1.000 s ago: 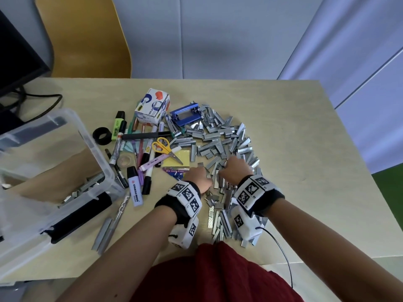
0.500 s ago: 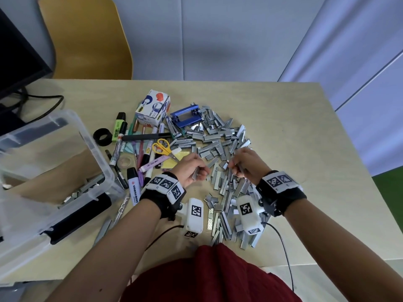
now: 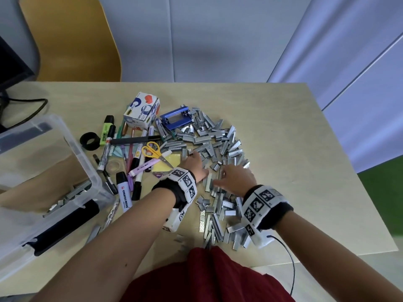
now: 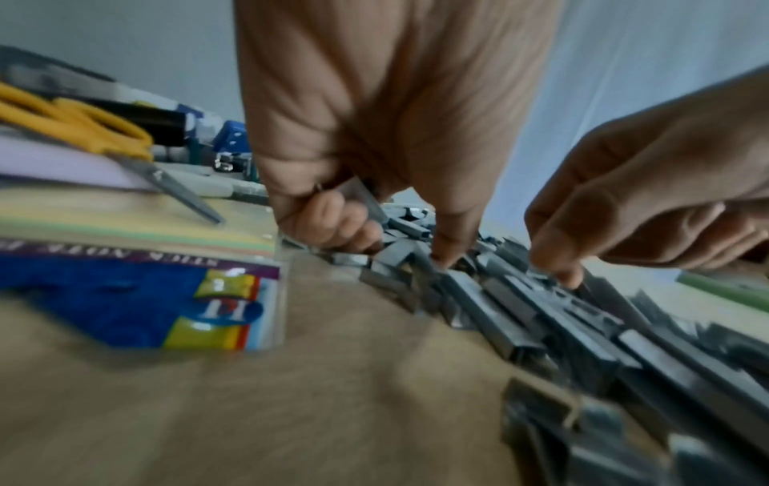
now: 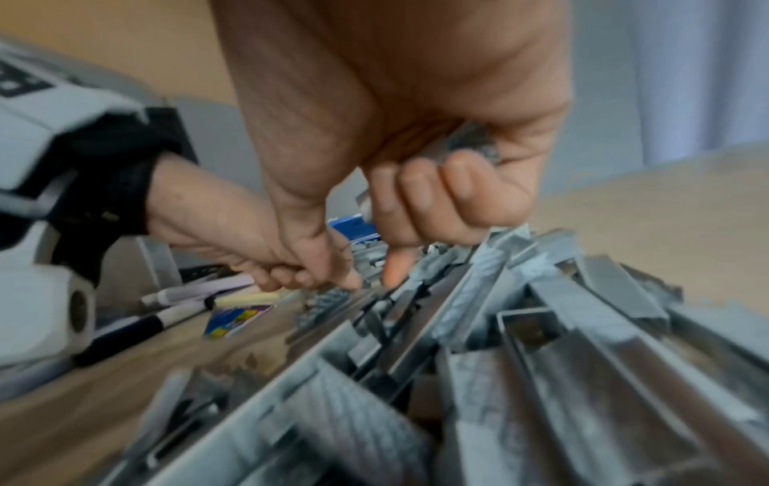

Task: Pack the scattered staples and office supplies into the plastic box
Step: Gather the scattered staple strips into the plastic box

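Fingers (image 4: 329,220) of the left hand (image 3: 194,165) are curled around staple strips (image 4: 362,197); more strips (image 5: 470,141) are clutched by the right hand (image 3: 236,178). Both hands are pressed into the staple pile (image 3: 214,147) (mid-table), and the plastic box (image 3: 87,168) is set at nine o'clock.

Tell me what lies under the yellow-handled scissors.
The yellow-handled scissors lie across pens and a purple-capped marker, blades on a yellow sticky-note pad. What lies beneath the pad is covered, except its blue wrapper edge.
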